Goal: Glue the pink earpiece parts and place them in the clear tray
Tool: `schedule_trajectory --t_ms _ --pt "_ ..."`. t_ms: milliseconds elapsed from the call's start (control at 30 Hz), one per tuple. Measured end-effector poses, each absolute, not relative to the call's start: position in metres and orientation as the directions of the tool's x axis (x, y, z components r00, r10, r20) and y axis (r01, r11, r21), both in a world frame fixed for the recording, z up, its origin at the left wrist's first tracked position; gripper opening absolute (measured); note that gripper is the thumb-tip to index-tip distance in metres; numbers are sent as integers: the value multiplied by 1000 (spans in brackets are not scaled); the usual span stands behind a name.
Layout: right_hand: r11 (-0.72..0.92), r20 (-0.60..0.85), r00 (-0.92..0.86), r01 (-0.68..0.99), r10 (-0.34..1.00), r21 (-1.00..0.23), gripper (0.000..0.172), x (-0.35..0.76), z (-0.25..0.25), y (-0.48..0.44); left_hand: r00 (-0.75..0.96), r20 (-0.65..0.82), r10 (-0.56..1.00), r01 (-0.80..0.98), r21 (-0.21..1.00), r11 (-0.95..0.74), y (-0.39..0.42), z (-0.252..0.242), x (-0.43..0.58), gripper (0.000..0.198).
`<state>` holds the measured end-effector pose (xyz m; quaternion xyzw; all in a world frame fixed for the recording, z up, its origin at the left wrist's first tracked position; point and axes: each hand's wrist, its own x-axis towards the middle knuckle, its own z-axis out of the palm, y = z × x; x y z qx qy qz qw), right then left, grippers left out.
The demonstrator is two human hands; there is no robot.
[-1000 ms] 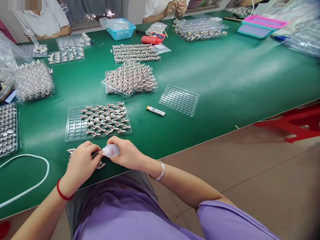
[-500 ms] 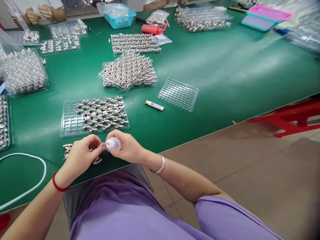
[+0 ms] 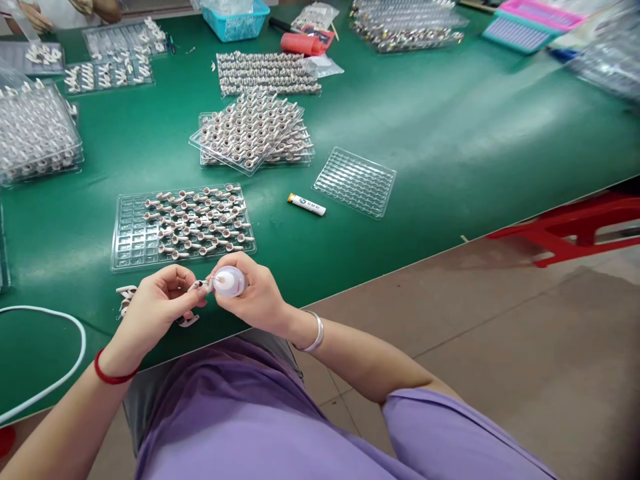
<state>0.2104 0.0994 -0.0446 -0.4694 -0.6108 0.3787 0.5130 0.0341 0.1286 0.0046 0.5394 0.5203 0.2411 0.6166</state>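
My left hand (image 3: 157, 303) is closed, thumb and fingers pinching a small white earbud shell (image 3: 199, 285). A translucent squeeze bottle (image 3: 233, 283) with a white top is gripped in my right hand (image 3: 263, 297), its thin tip at the shell. Whether the tip touches it, I cannot tell. Loose white shells (image 3: 127, 293) lie on the table partly behind my left hand, and another loose shell (image 3: 189, 321) is below its fingers. Just beyond my hands is a clear plastic tray (image 3: 133, 230), with rows of shells on its right and bare pockets on its left.
Stacked filled trays (image 3: 253, 133) stand farther back, near a bare clear tray (image 3: 355, 183) and a white tube (image 3: 307, 205) with an orange end. A white cable (image 3: 75, 333) curves at left. A blue basket (image 3: 235, 23) and a co-worker's hands (image 3: 37, 17) are at the back.
The view has shifted slightly, so the table items sit a little higher and farther left. More of the earbud shell shows between my hands. Both hands keep their holds.
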Motion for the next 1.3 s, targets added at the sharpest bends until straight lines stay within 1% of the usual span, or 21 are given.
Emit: schedule_trajectory --t_ms 100,233,333,433,567,667,767,833,933,1033,1133,1300 --pt "293 306 12 251 952 -922 20 205 -44 97 290 -355 889 255 924 286 127 7 37 40" --pt "385 395 -41 337 918 -859 17 203 -45 95 257 -339 905 248 928 277 127 8 36 40" --pt "397 409 -53 380 911 -835 16 206 -46 97 278 -324 904 308 922 236 127 6 31 35" --pt "401 403 -87 420 911 -814 14 210 -48 101 314 -288 905 450 884 125 128 5 26 28" --pt "375 346 -152 474 926 -797 15 216 -52 106 364 -228 903 663 744 -79 129 2 24 21" --pt "357 311 -177 457 934 -814 16 223 -50 106 366 -132 921 699 693 -179 128 1 22 22" --pt "308 296 -94 402 951 -862 22 229 -41 98 315 -30 949 663 723 -197 120 3 19 21" --pt "240 238 -44 307 970 -921 28 229 -33 90 284 -37 958 618 771 -153 110 4 16 20" --pt "129 125 -113 29 986 -991 28 221 -24 73 302 -133 944 518 854 -45 89 4 14 19" --pt "60 96 -195 -182 976 -982 23 210 -23 60 345 -253 904 412 906 96 69 2 14 16" --pt "-4 65 -245 -272 967 -962 22 203 -27 54 350 -340 873 336 915 222 53 -3 13 18" --pt "-87 6 -284 -316 959 -945 23 199 -34 50 399 -428 811 276 899 339 41 -10 10 29"
